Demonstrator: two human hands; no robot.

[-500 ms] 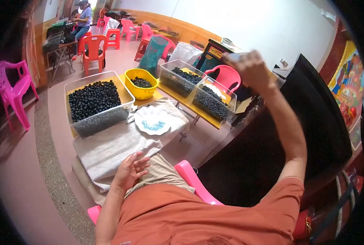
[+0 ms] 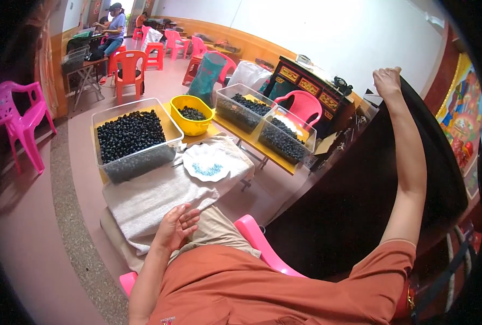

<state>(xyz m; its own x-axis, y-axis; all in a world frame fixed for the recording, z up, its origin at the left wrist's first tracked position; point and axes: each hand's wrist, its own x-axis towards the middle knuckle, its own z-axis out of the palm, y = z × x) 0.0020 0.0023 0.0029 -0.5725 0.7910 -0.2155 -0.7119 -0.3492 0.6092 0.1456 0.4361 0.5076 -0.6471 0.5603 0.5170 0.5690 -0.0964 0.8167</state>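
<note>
Pale-pink floor (image 2: pixel 84 260) extends left of both hands; a dark panel (image 2: pixel 349 206) stands below the raised right hand (image 2: pixel 387 82), clenched, contents untellable. A white towel (image 2: pixel 154 200) lies beyond the open, empty left hand (image 2: pixel 178 226), probably to stop rolling; on it, presumably for reach, a scalloped dish (image 2: pixel 189 157) holds blue beads (image 2: pixel 212 169), towel margin allowing movement.

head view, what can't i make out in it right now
In the head view:
- Whether the right hand holds anything: the closed hand hides its own palm.
- What the blue bits on the white dish are: too small.
- The bottom of the yellow tub: covered by dark pieces.
- The far person's handiwork: too small.
</note>
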